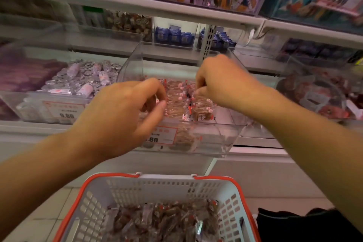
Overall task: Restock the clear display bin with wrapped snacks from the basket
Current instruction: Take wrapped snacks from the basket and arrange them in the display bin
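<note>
Both my hands are up in the clear display bin (225, 137) on the shelf, w/ the basket (125, 188) straight below, near my waist, so every refill trip runs down and back up along one near-vertical line. My left hand (125, 116) hangs over the bin's left front part, fingers curled and thumb tip close to the fingertips, pinching at the wrapped snacks (177, 100) there; motion blur hides whether a packet is actually between them, so can't tell for sure. My right hand (220, 82) is deeper in, toward the middle-back, fingers bent down and nipping the top edge of a packet in the right-hand row. The hands sit apart, w/ the middle row showing between them. Snacks in the bin stand on edge in rows running front to back, long axis pointing away from me; the right side of the bin floor is bare, so I judge that's where the next lot goes. More packets (163, 222) lie jumbled in the basket, no set direction, so each will need turning to match the rows. Both hands are about equally far from the basket; the left looks slightly lower and closer, so prob. it drops first while the right steadies the row. Next bin over (35, 104) holds silver-wrapped sweets, not mine to touch.
</note>
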### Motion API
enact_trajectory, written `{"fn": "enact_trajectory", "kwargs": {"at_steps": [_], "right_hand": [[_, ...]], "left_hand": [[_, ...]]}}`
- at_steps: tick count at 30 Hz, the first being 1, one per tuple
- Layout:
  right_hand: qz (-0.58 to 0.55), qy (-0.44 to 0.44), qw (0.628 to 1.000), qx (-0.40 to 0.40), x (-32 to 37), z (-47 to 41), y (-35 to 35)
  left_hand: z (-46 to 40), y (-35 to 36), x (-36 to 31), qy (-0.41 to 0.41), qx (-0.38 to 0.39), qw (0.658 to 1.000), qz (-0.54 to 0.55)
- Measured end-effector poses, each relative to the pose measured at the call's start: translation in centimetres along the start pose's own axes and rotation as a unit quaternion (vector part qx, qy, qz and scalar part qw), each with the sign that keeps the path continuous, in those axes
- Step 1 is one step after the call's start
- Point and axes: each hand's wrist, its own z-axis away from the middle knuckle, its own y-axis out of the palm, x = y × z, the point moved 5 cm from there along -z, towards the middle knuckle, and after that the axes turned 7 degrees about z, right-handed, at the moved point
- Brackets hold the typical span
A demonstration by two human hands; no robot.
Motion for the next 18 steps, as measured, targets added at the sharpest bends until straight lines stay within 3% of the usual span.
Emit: {"fn": "enact_trajectory", "kwargs": {"at_steps": [3,4,5,7,9,11,13,16,18], "right_hand": [[-0.111,-0.098,0.979,-0.141,2.4,4.7,-2.8],[-0.159,-0.141,0.964,-0.157,3.9,6.7,-2.6],[-0.189,-0.185,0.957,-0.123,5.6,8.4,-0.9],[-0.168,-0.268,0.945,0.086,9.4,11.4,5.8],[-0.069,-0.308,0.892,0.324,12.1,15.0,14.2],[-0.011,-0.286,0.841,0.460,12.5,18.3,20.8],[-0.027,-0.227,0.846,0.482,12.0,19.8,25.8],[-0.053,-0.046,0.882,0.466,9.5,20.5,31.9],[-0.080,0.094,0.903,0.412,7.2,20.6,34.6]], "left_hand": [[2.6,0.0,-1.4,0.129,0.050,0.990,-0.019],[3.8,0.9,-1.4,0.140,0.085,0.986,-0.024],[5.3,2.4,-1.2,0.129,0.138,0.981,-0.033],[9.0,7.1,0.3,0.045,0.307,0.948,-0.070],[14.3,11.8,2.3,-0.067,0.482,0.868,-0.097],[20.3,15.3,3.7,-0.180,0.607,0.771,-0.072],[25.5,17.6,4.9,-0.304,0.634,0.711,-0.029],[30.5,20.1,5.8,-0.474,0.533,0.701,0.015],[33.5,21.6,6.1,-0.561,0.479,0.675,0.017]]}}
